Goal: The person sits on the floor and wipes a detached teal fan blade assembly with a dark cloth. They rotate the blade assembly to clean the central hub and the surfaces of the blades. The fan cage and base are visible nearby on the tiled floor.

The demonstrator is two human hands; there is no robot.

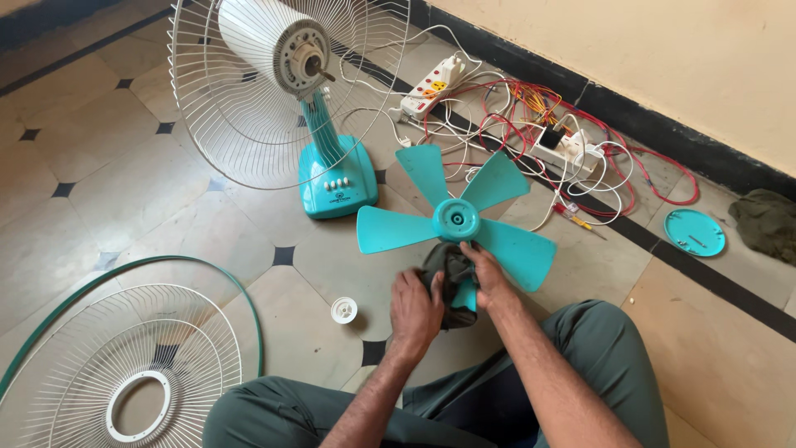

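Left hand [414, 311] closed on dark cloth [446, 270] against teal fan blade [454, 221], right hand [489, 278] gripping blade, over tiled floor [713, 348]

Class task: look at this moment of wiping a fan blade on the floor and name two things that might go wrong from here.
1. The left hand presses a dark cloth on one vane of the teal fan blade, steadied by the right hand; hard pressure might bend or crack it.
2. The small white plastic nut lies loose beside the knee and may get knocked away.
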